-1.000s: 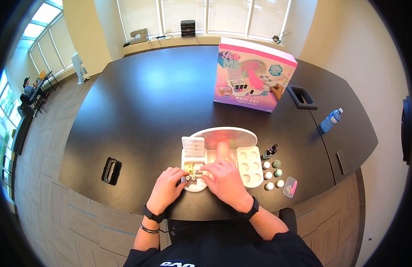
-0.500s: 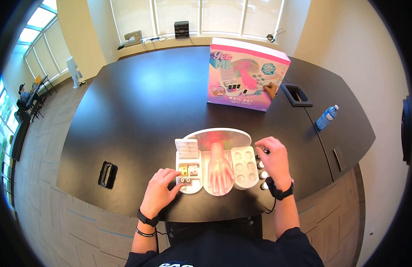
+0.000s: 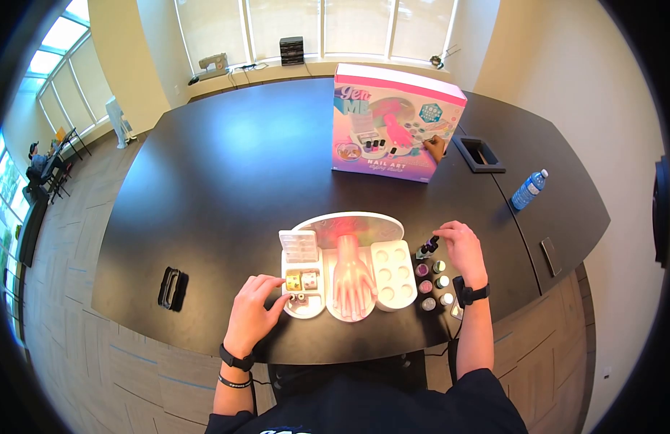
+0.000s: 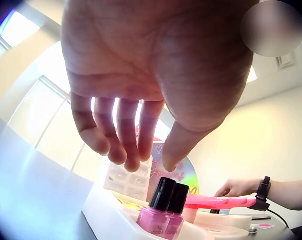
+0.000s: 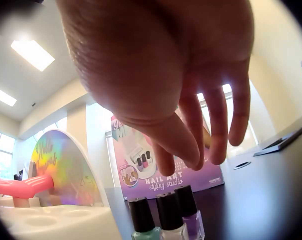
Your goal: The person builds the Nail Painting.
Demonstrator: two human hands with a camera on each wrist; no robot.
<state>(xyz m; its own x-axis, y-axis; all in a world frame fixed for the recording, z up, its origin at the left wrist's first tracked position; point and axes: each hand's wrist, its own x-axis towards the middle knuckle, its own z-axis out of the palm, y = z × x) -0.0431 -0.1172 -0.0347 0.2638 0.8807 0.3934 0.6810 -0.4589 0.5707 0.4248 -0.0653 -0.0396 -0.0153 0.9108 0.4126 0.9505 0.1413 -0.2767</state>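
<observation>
My left hand (image 3: 254, 305) hovers beside the left end of a white nail-art stand (image 3: 322, 291), fingers loosely bent, nothing held. Under its fingertips in the left wrist view, two pink nail polish bottles (image 4: 161, 212) with black caps stand in a front compartment. A pink model hand (image 3: 353, 283) lies palm down in the middle. Off the right side, my right hand (image 3: 465, 253) hangs above a cluster of nail polish bottles (image 3: 427, 248). The right wrist view shows mint (image 5: 144, 222), pale (image 5: 172, 220) and purple (image 5: 191, 215) bottles just below its relaxed fingertips.
A palette with round wells (image 3: 409, 295) forms the stand's right side. Several small jars (image 3: 422, 270) stand by it. Farther off are a nail art box (image 3: 393, 126), a water bottle (image 3: 530, 189) and a black-framed opening (image 3: 458, 148). A black object (image 3: 173, 289) lies left.
My right hand has left the stand's left compartments, crossed to the right and now hovers by the bottles there. My left hand stays near the stand's left end. The head view has shifted slightly.
</observation>
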